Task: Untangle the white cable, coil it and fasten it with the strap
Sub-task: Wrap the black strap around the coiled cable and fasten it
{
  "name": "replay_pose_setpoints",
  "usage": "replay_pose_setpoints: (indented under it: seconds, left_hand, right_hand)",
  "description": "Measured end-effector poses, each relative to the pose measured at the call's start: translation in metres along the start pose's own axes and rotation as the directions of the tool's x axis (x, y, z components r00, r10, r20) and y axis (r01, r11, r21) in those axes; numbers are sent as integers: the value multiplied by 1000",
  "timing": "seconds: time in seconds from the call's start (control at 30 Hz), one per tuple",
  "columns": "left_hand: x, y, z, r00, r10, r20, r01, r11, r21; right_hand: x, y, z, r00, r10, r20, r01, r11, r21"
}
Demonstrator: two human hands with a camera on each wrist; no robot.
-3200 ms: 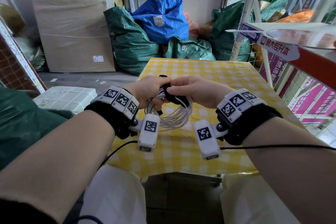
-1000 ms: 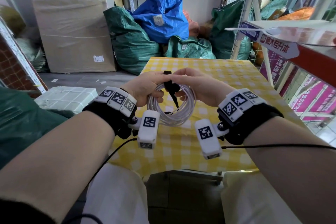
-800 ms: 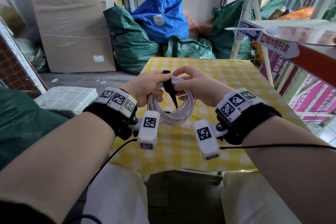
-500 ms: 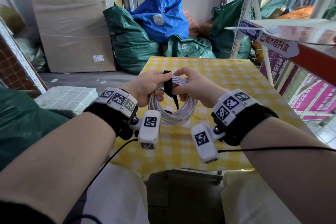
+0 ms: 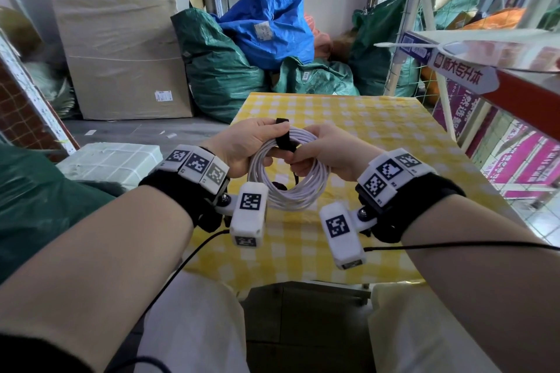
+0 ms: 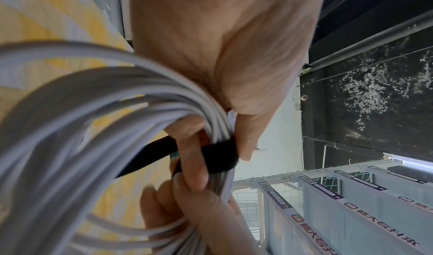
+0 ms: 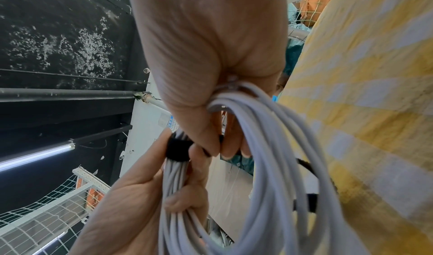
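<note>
The white cable (image 5: 291, 191) is wound into a round coil and held in the air above the yellow checked table (image 5: 378, 130). A black strap (image 5: 283, 141) wraps the top of the bundle. My left hand (image 5: 272, 142) grips the coil left of the strap, thumb on the band. My right hand (image 5: 298, 154) pinches the strap from the right. In the left wrist view the strap (image 6: 220, 157) crosses the cable (image 6: 93, 101) under my thumb. The right wrist view shows the strap (image 7: 178, 151), the cable (image 7: 269, 147) and a loose strap tail (image 7: 304, 200) behind the coil.
Green and blue sacks (image 5: 266, 27) and a large cardboard box (image 5: 121, 54) stand beyond the table's far edge. A red shelf edge with a label (image 5: 463, 73) juts in at the right. A white wrapped package (image 5: 112, 160) lies on the floor at the left.
The strap's tail, hanging loose down the middle of the coil a second ago, is now drawn round the bundle. My right hand has closed in on it; the left hand still holds the coil.
</note>
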State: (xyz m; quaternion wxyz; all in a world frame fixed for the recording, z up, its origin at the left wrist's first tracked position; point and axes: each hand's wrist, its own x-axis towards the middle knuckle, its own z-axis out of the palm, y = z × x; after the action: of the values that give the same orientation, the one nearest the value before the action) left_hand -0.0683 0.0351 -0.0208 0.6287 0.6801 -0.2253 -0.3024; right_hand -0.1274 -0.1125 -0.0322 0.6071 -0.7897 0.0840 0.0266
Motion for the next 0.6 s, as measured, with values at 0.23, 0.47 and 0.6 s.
replay_pose_setpoints:
  seconds: [0.23, 0.47, 0.6]
  left_hand:
    - [5, -3, -6, 999, 3, -37, -2, 1000, 17]
    - [2, -3, -4, 998, -22, -59, 27, 995, 91]
    - [2, -4, -3, 1000, -15, -13, 16, 997, 71]
  right_hand:
    - [0, 1, 0, 989, -118, -89, 119, 993, 2]
    - [-2, -6, -3, 995, -100, -24, 102, 979, 176]
    - [-1, -9, -3, 984, -116, -133, 123, 991, 43]
